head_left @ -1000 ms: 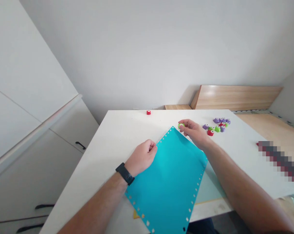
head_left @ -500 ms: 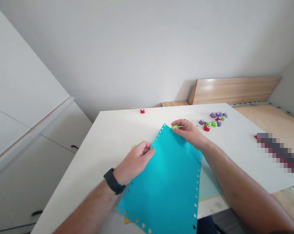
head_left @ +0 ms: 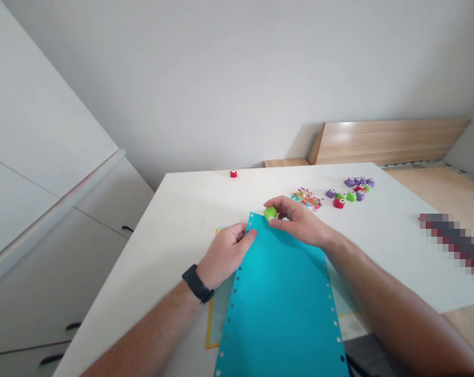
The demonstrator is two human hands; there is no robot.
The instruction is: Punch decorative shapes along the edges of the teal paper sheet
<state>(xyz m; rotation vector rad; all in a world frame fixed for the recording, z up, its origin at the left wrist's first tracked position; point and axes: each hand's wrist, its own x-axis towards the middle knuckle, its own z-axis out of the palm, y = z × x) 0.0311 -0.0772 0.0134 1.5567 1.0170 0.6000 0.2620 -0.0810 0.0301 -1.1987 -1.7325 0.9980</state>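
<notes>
A turquoise sheet of paper (head_left: 280, 298) with small shapes punched along its edges lies on the white table (head_left: 182, 220), reaching over the near edge. My left hand (head_left: 226, 254), with a black watch on its wrist, pinches the sheet's left edge near the far corner. My right hand (head_left: 297, 224) holds a small green craft punch (head_left: 270, 213) at the sheet's far edge, fingers closed around it.
A heap of coloured paper bits (head_left: 306, 198) lies behind my right hand. Several purple, green and red punches (head_left: 352, 189) sit at the far right; a single red punch (head_left: 233, 173) stands near the far edge. White cabinets (head_left: 44, 183) stand on the left. A yellow-edged sheet (head_left: 213, 330) lies under the turquoise one.
The turquoise sheet has turned so its long side runs toward me. My right hand has brought the green punch left to the sheet's far edge. My left hand shifted its grip toward the far corner.
</notes>
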